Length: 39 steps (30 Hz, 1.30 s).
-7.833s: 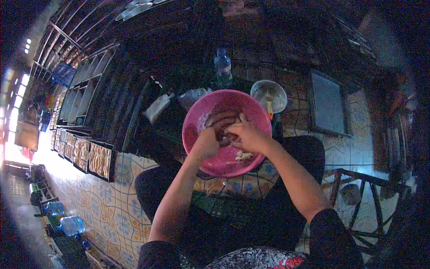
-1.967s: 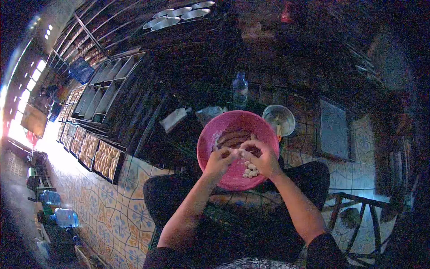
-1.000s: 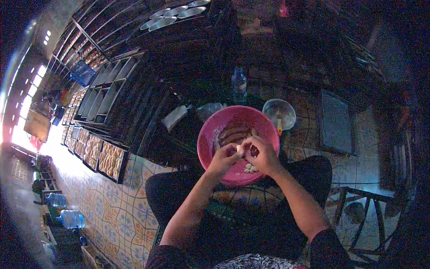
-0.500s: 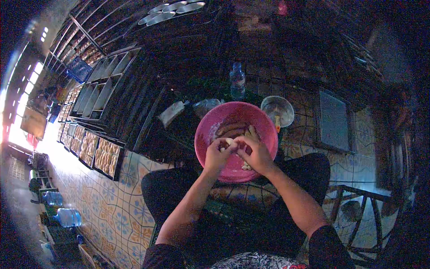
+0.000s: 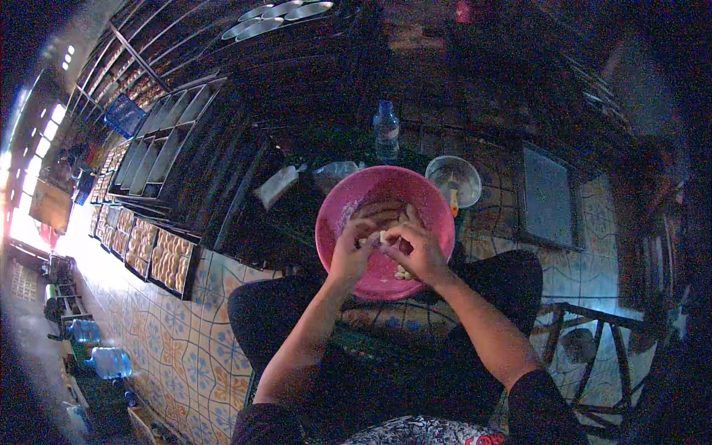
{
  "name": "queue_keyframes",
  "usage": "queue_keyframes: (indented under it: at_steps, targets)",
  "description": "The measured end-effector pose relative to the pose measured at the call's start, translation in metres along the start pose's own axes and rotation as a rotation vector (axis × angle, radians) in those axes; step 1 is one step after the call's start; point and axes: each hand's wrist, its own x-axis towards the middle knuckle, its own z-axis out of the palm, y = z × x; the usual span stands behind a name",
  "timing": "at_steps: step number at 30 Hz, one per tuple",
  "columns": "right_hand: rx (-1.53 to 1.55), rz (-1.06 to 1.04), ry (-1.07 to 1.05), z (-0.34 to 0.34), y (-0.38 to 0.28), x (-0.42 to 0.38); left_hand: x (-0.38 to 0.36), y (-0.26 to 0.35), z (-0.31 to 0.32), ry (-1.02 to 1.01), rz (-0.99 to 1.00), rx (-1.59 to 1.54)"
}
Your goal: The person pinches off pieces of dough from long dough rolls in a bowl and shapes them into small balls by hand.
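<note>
A pink basin (image 5: 324, 248) sits between my knees, and both hands are inside its rim. My left hand (image 5: 351, 246) has its fingers curled around a small pale lump, partly hidden by the fingers. Thumb and fingertips of my right hand (image 5: 417, 251) pinch another small pale lump (image 5: 383, 237), which looks like soft dough. The two hands nearly meet. Several more pale lumps (image 5: 403, 274) lie at the basin's near side, below my right hand. Brownish, elongated contents show dimly at the basin's far side; I cannot make out what they are.
Beyond the basin stand a clear bottle (image 5: 386, 133), a plastic bag (image 5: 337, 174), a white packet (image 5: 279, 185) and a metal pot (image 5: 466, 178) with an orange-handled tool. Trays of buns (image 5: 172, 261) line the left. At right are a flat tray (image 5: 549, 196) and a dark frame (image 5: 593, 334).
The pale lump that both hands held between them has come apart; my right hand now pinches a piece beside the left. The view has shifted slightly.
</note>
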Motion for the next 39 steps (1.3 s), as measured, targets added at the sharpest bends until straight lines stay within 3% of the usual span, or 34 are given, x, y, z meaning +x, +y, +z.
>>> queue_keyframes:
  at_steps: [1,3,6,10,12,16,18,22,25,27,28,30,34,37,39]
  targets:
    - [0.001,-0.002,0.000,0.001,0.000,0.000,-0.001,0.001,-0.003,0.002,0.001,0.001]
    - [0.031,0.043,0.027,0.003,0.002,0.000,-0.004,0.039,-0.005,-0.181,-0.188,0.195]
    - [0.107,0.169,0.122,0.000,0.002,0.000,-0.004,0.025,0.000,-0.179,-0.186,-0.008]
    - [0.141,0.187,0.153,-0.009,-0.009,0.001,-0.004,0.046,-0.003,-0.221,-0.180,0.136]
    - [0.292,0.336,0.045,-0.014,-0.019,0.001,-0.003,0.042,-0.006,-0.108,-0.110,0.179]
    - [0.249,0.303,0.053,-0.012,-0.017,0.005,-0.004,0.040,-0.007,-0.086,-0.047,0.204]
    - [-0.095,-0.056,0.120,-0.017,-0.016,0.008,-0.004,0.042,-0.004,-0.067,0.106,0.412]
    - [-0.042,-0.102,0.045,-0.017,-0.011,0.004,-0.003,0.042,-0.006,-0.084,0.220,0.429]
    - [-0.009,-0.019,0.039,-0.016,-0.013,0.004,-0.005,0.039,-0.007,-0.102,0.142,0.394]
    - [-0.003,0.002,0.096,-0.015,-0.009,0.004,-0.007,0.038,-0.005,-0.122,-0.107,0.034]
    - [-0.002,0.001,0.097,-0.012,-0.008,0.004,-0.007,0.038,-0.004,-0.122,-0.106,0.035]
    - [0.097,0.236,0.173,-0.007,-0.005,0.001,-0.009,0.039,-0.002,-0.129,-0.203,-0.110]
    - [0.210,0.360,0.057,-0.010,0.003,-0.006,-0.009,0.042,0.003,-0.170,-0.130,-0.104]
    - [0.196,0.210,0.069,-0.013,-0.009,-0.004,-0.008,0.044,-0.001,-0.149,-0.210,0.015]
    - [0.281,0.466,-0.012,-0.024,-0.039,0.006,-0.006,0.027,-0.003,-0.205,-0.023,0.074]
